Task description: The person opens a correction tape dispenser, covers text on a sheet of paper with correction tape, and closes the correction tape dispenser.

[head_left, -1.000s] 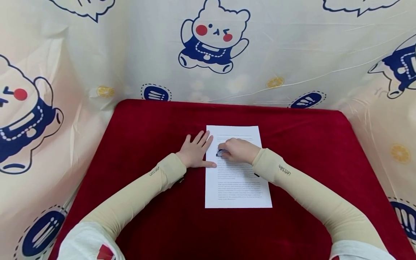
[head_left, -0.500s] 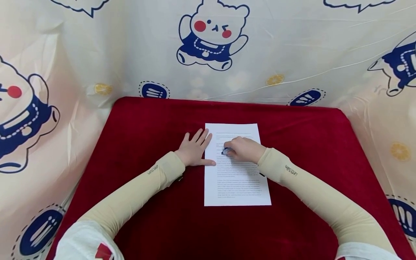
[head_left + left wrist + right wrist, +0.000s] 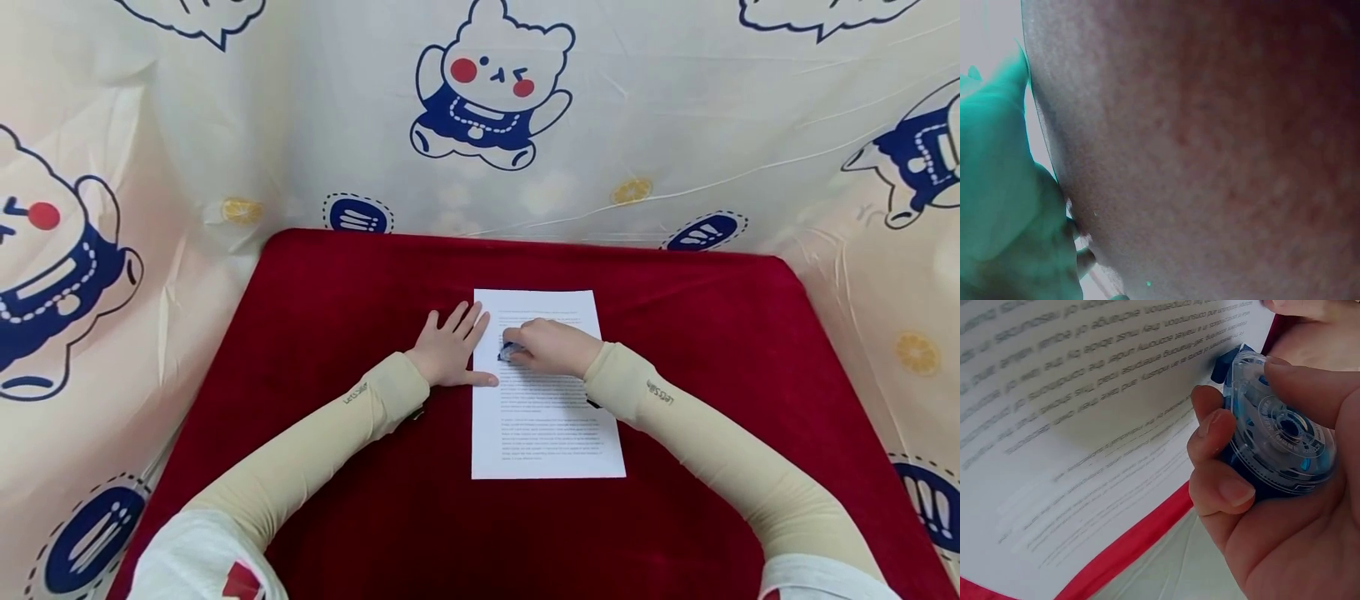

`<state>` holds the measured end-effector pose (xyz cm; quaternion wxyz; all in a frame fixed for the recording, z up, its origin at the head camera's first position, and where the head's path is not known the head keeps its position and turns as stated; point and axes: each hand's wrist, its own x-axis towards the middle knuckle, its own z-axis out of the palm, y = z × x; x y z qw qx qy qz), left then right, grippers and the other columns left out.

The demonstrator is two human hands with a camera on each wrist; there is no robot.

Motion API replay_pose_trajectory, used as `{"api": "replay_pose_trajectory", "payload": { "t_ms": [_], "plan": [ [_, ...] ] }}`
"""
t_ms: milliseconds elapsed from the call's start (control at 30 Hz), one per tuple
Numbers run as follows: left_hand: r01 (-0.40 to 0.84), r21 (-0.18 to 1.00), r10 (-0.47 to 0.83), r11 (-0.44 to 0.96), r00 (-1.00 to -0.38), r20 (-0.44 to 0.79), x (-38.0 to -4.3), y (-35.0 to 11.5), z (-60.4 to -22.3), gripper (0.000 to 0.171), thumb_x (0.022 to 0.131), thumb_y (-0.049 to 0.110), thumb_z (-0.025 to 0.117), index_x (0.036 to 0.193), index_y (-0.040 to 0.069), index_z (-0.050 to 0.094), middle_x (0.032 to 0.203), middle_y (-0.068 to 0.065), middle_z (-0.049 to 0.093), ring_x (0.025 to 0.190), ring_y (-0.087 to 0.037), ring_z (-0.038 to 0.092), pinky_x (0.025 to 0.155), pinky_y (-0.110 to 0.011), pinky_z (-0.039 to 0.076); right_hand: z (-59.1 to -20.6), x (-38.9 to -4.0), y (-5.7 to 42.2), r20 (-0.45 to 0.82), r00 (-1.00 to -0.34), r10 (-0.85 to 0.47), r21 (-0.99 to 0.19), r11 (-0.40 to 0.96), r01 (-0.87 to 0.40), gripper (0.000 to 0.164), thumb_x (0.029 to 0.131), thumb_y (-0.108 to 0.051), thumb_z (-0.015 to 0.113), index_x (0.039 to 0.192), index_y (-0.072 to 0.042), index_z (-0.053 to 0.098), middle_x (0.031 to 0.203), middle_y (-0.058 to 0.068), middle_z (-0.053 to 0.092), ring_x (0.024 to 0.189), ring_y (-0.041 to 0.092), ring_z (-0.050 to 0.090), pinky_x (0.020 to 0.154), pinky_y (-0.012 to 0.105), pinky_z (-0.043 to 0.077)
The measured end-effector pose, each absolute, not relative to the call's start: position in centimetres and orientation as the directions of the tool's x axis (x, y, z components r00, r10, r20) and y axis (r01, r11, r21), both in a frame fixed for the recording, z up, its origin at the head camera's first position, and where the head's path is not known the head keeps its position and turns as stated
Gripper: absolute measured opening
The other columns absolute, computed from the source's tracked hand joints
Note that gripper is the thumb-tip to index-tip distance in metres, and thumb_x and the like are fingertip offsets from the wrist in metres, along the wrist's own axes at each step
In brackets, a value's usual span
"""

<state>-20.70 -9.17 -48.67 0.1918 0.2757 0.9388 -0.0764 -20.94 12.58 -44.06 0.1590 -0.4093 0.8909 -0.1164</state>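
A printed sheet of paper [image 3: 555, 442] lies on the red cloth. My left hand [image 3: 447, 348] rests flat with spread fingers along the sheet's left edge, thumb and fingertips on the paper. In my right hand [image 3: 558, 347] I grip a correction tape dispenser [image 3: 1282, 428], a clear and blue case with a round reel inside. Its blue tip [image 3: 1224, 365] is at the printed lines, near the left margin in the head view. The left wrist view is mostly filled by a blurred surface, with part of the hand [image 3: 1004, 187] at its left side.
The red cloth [image 3: 352, 283] covers the table, its far edge meeting a white curtain [image 3: 660, 100] printed with cartoon bears. Curtain also hangs at both sides. White streaks cross some of the print in the right wrist view.
My right hand moved right along the lines with the correction tape dispenser, then came back left to about where it started. The left hand stays in place on the sheet.
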Motion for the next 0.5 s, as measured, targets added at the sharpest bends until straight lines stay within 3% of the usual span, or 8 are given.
{"api": "replay_pose_trajectory", "payload": {
  "t_ms": [233,500],
  "plan": [
    [0.546,-0.02,0.492,0.838,-0.771,-0.404,-20.5,-9.1,-48.5,0.117,0.089,0.088,0.043,0.168,0.013,-0.001,0.175,-0.009,-0.006,0.161,-0.033,-0.003,0.123,-0.066,0.013,-43.8,-20.5,11.3,-0.204,-0.639,-0.742,-0.274,0.67,-0.69,0.009,0.099,-0.006,0.068,0.106,-0.005,0.072,0.087,0.006,0.073,0.07,0.014,0.059,0.073,0.031,0.054],
    [0.54,-0.023,0.493,0.842,-0.786,-0.373,-20.2,-9.2,-47.7,0.115,0.09,0.085,0.046,0.169,0.012,0.006,0.176,-0.01,0.0,0.162,-0.034,0.001,0.123,-0.065,0.015,-42.7,-20.2,9.9,-0.282,-0.684,-0.673,-0.17,0.736,-0.655,0.027,0.099,-0.006,0.067,0.125,-0.003,0.074,0.11,0.012,0.078,0.086,0.02,0.075,0.084,0.037,0.061]
  ]
}}
